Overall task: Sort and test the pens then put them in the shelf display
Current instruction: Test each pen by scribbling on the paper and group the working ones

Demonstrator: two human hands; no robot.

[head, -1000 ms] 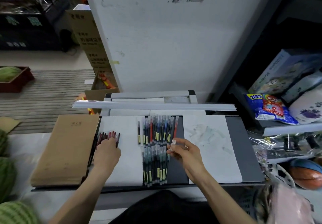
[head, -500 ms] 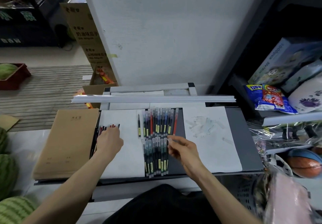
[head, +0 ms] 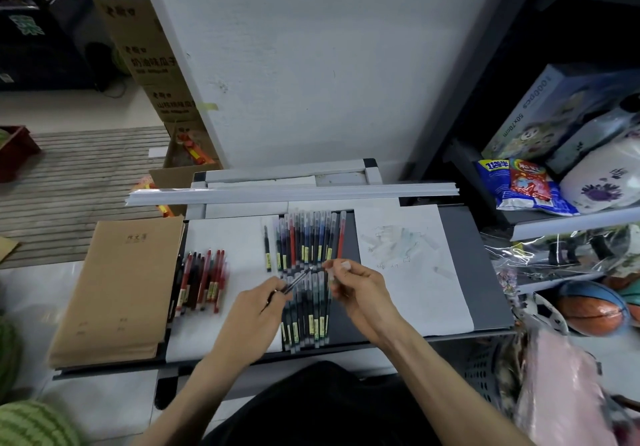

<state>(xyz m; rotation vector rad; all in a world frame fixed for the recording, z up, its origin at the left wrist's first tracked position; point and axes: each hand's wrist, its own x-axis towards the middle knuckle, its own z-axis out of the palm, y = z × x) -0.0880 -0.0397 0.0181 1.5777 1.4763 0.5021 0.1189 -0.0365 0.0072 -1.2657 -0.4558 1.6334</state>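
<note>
pen [head: 296, 281] | pinched in our left hand [head: 256, 310] over the pen rows [head: 308, 237], long axis slanting, tip up-right toward our right hand [head: 360, 286], whose fingers pinch what seems its clear cap [head: 343, 265] | scribbled test sheet [head: 408, 255] lies right, nearer the right hand | readable: puzzle box [head: 540, 113] "1000pcs 50x70cm"; notebook [head: 117, 289] title too blurred

Single head-worn view. Sits above the worktop's [head: 485, 272] near edge, facing forward and down, close in. Far edge meets the wall panel [head: 311, 64]; shelf [head: 571, 222] at frame right.
</note>
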